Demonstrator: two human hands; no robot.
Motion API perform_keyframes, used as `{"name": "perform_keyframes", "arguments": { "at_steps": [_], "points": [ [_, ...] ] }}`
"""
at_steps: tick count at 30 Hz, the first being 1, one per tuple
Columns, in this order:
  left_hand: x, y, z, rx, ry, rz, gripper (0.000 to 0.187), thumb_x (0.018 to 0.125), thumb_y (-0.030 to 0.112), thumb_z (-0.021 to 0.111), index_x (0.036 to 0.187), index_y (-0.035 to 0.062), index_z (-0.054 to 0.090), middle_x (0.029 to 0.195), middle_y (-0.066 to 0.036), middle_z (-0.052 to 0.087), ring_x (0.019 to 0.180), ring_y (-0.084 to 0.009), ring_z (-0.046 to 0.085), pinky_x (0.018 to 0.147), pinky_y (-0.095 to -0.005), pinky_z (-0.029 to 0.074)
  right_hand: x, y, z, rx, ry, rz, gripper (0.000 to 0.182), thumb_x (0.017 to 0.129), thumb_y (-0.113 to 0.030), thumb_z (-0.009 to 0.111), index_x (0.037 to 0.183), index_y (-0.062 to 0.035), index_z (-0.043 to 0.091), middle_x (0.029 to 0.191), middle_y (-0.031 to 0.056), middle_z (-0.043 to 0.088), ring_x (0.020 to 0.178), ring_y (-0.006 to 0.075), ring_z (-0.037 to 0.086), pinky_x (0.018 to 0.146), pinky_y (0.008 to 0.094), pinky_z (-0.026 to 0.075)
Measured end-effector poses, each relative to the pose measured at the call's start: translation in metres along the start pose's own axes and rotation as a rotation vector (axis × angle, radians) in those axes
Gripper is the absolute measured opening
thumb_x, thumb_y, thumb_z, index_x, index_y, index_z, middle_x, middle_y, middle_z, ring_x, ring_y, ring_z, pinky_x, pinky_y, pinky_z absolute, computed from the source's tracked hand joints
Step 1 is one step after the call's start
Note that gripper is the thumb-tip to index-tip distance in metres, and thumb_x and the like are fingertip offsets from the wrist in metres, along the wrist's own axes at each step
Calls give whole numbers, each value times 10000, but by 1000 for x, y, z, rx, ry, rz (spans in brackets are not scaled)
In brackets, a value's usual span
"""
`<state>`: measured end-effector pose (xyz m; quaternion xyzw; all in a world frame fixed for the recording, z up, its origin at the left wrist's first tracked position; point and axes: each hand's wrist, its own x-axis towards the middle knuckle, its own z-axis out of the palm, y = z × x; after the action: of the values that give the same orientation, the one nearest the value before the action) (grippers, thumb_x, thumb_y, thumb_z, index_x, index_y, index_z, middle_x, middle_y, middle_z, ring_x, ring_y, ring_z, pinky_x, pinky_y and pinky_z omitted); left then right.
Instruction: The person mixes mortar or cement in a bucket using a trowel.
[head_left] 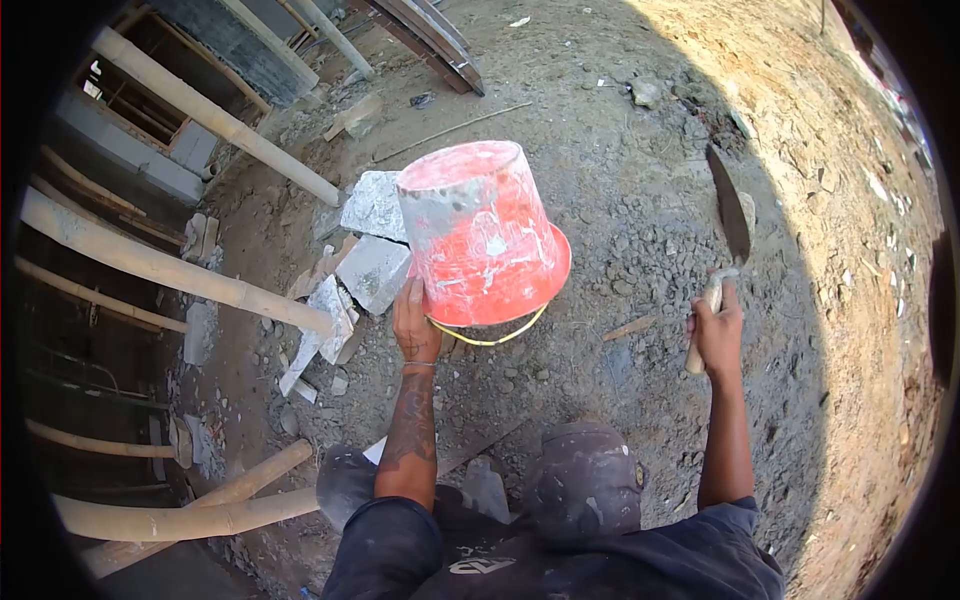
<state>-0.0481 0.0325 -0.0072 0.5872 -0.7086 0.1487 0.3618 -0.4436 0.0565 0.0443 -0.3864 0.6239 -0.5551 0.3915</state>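
Observation:
A red bucket [490, 245], smeared with grey and white residue, is tipped with its base up and its rim toward me. A yellow handle [490, 341] hangs below the rim. My left hand [412, 325] is at the rim's left side, its fingers against the bucket and partly hidden by it. On the right, my right hand [718, 330] is wrapped round the pale handle of a trowel [732, 210], whose dark blade points away from me.
Broken concrete blocks [375, 272] lie left of the bucket. Bamboo poles [180, 265] slant across the left side. Dark metal beams [430, 45] lie at the top. A wood scrap [629, 328] rests on rough, rubble-strewn ground between my hands.

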Motion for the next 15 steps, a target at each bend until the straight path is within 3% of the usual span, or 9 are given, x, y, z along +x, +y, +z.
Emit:
{"name": "perform_keyframes", "arguments": {
  "at_steps": [2,4,6,8,10,11,12,14,15],
  "points": [
    [-53,-7,21,-9,-98,-71,465,717,75,581,1149,15,420,1085,-195,496,990,-360,485,831,-404,405,7,16,7,33,-260,234,218,751,-43,480,957,20,445,615,55,483,444,108,466,403,239,407],
    [-85,-7,29,-25,-388,-123,522,689,43,580,1170,10,379,1044,-176,508,938,-355,491,802,-402,401,15,38,17,-1,-352,299,156,756,-51,473,896,15,457,595,55,480,432,112,465,388,244,407],
    [-89,-7,27,-9,-397,-108,515,693,40,562,1172,5,378,1090,-182,477,954,-349,477,815,-404,392,16,57,26,384,-299,487,93,762,-63,460,820,9,456,641,65,493,449,116,475,392,246,409],
    [-102,2,19,1,-417,-109,508,696,38,543,1175,0,378,1136,-188,445,969,-343,462,828,-405,382,17,81,46,526,-55,392,132,754,-56,463,852,22,420,690,82,496,463,136,488,388,258,412],
    [-96,5,27,-30,-451,-86,497,703,40,519,1177,4,376,1135,-181,442,957,-338,462,820,-406,380,-4,101,95,280,178,388,240,741,-54,476,939,34,373,725,95,494,476,158,497,397,276,420],
    [-93,6,32,-27,-445,-75,481,715,50,509,1175,5,378,1128,-179,446,962,-338,460,826,-405,376,-12,143,101,42,4,380,297,741,-53,482,984,23,330,700,96,485,464,173,496,399,300,427],
    [-97,4,36,-24,-437,-58,465,726,60,498,1173,5,381,1120,-178,449,967,-338,458,832,-404,372,-34,90,88,68,-558,563,268,748,-62,479,966,10,341,696,99,488,452,177,496,401,316,431],
    [-108,-1,33,16,-325,-152,425,741,73,490,1147,-9,393,1119,-191,446,980,-353,445,840,-412,367,-25,107,69,94,-680,683,258,754,-58,473,965,3,338,683,97,489,440,178,494,387,320,429],
    [-112,-3,31,7,-371,-196,415,741,74,492,1135,-13,399,1113,-193,448,981,-358,443,839,-411,367,-19,116,67,81,-670,657,258,754,-58,473,965,3,338,683,97,489,440,178,494,387,320,429]
  ]
}}
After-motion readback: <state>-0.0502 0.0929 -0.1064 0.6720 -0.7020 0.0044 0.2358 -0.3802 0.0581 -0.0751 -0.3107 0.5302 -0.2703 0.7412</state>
